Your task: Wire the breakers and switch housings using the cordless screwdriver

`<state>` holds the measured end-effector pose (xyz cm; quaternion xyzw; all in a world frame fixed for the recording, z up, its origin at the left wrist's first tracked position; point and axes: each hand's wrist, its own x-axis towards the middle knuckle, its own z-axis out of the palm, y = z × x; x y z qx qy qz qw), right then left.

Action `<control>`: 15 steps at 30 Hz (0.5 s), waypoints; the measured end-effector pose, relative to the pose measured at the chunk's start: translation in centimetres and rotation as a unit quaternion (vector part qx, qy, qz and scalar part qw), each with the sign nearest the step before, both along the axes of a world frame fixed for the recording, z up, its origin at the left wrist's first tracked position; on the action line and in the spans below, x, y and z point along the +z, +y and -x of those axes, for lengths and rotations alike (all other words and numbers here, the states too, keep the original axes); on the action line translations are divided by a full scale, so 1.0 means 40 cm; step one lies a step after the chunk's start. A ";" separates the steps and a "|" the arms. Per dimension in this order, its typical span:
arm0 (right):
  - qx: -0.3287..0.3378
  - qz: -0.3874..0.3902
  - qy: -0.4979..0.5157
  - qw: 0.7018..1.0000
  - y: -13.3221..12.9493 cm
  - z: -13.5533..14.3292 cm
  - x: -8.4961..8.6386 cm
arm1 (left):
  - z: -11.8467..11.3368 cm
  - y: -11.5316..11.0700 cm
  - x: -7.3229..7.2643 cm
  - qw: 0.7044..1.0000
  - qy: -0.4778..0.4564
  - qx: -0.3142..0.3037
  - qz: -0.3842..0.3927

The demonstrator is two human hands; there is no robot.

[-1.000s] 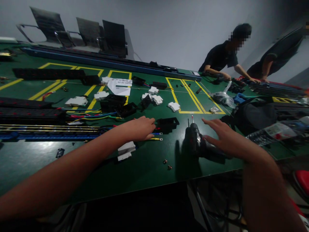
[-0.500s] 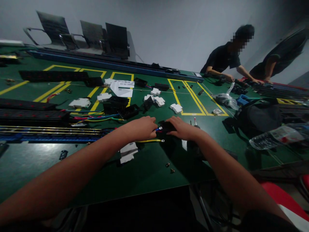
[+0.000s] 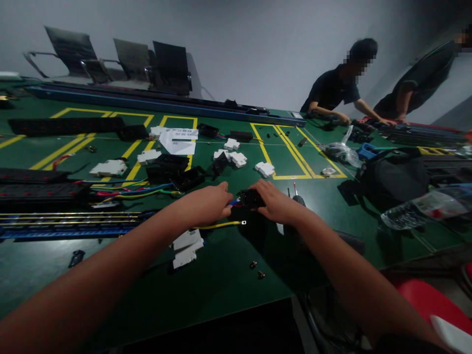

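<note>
My left hand (image 3: 215, 201) is closed on a blue wire (image 3: 234, 202), whose tip meets the near side of a small black plastic housing (image 3: 250, 198). My right hand (image 3: 272, 201) grips that housing from the right, fingers over its top. Whether the wire's end sits inside the housing I cannot tell. Below the left hand, a yellow wire (image 3: 221, 225) with a ring terminal lies loose. Nearer to me are white circuit breakers (image 3: 188, 250) and two small screws (image 3: 257, 269). A long blue rail with brass strips (image 3: 73, 219) runs off to the left.
Black socket strips (image 3: 37, 195) lie at left. More white breakers (image 3: 264, 169), black covers and a paper sheet (image 3: 179, 140) are scattered behind. At right are a black bag (image 3: 391, 182) and a plastic bottle (image 3: 409, 211). Two people work at the far right.
The blue wire and the black housing have come together, and the housing has tilted so its open side shows. My view has shifted slightly to the right.
</note>
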<state>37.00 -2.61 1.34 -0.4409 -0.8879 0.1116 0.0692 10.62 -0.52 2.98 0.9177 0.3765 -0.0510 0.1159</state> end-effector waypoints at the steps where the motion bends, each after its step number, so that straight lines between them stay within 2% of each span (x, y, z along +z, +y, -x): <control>1: 0.001 -0.002 0.000 1.000 0.000 -0.001 0.001 | 0.001 0.001 -0.001 1.000 0.002 0.004 -0.004; 15: 0.014 -0.024 0.030 0.999 0.009 -0.012 -0.015 | -0.008 0.002 -0.028 0.999 -0.019 0.012 -0.026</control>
